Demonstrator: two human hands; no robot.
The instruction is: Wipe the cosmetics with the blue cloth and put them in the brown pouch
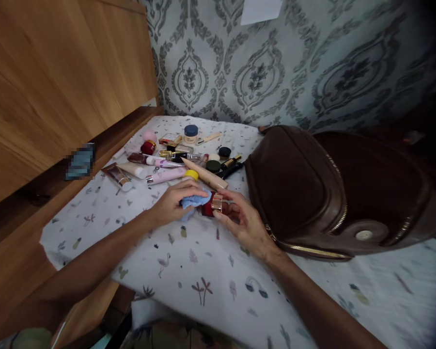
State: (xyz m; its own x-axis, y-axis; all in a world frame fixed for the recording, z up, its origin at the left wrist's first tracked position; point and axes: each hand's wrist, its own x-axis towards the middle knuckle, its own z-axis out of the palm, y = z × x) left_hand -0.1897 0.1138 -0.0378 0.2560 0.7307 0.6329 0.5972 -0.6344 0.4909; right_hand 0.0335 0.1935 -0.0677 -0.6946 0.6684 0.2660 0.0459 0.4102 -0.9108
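Between my hands is a small dark red jar with a shiny rose-gold lid, lying on its side in the air or just over the cloth; I cannot tell which. My right hand grips it by the lid, thumb below and fingers above. A crumpled light blue cloth is bunched in my left hand and presses against the jar's red end. Just beyond my hands lie a beige tube, a jar with a yellow lid and a pink tube.
Several cosmetics lie behind, among them a blue-lidded jar, a red jar and a brown tube. A large brown leather bag stands close to my right hand. Wooden furniture borders the left, a patterned wall the back.
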